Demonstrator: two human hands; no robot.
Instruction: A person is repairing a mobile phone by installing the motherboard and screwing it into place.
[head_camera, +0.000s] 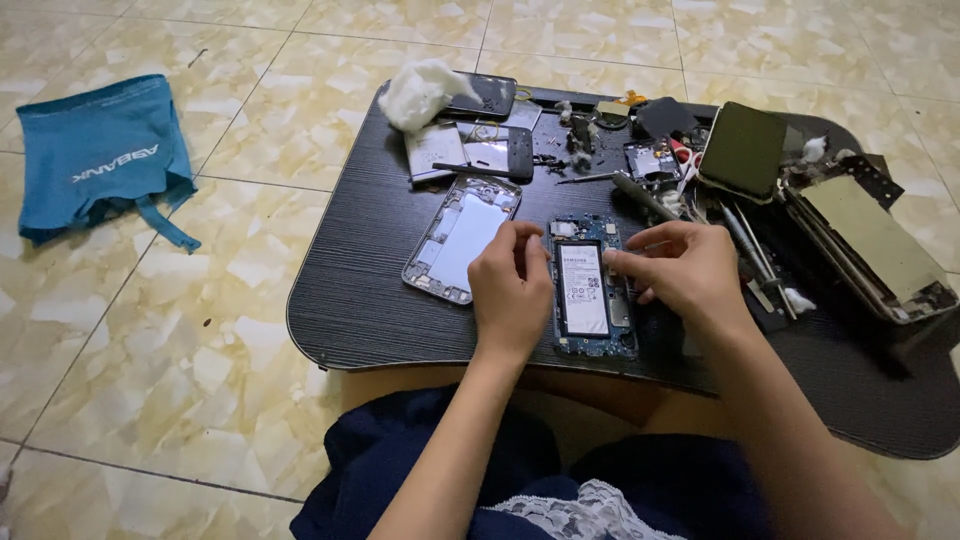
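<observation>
Opened smartphone (592, 288), back cover off, lies face down near the front edge of the low black table (350, 300), its blue circuit frame surrounding a white-labelled battery (583, 290). Left hand (510, 290) rests against the phone's left edge, fingers curled, thumb and fingertips pressing the frame; it steadies the phone without enclosing it. Right hand (680, 268) bears on the upper right side, fingertips pinched close at the battery's top corner; whether a small part or tool sits between them cannot be told. Judged from this pose, the step goes best with the left hand holding the frame flat while the right works gently at the battery edge, avoiding any bending of the cell or slipping onto the board.

Largest to smallest among labelled or packaged items: a blue cloth bag (100, 155) with white lettering lies crumpled on the tiled floor (200, 380), well left of the table; a dark green rectangular phone (742, 150) leans at the table's back right; a silver rear housing (462, 238) sits just left of the left hand; the battery's label is a white upright rectangle with fine dark print.
</observation>
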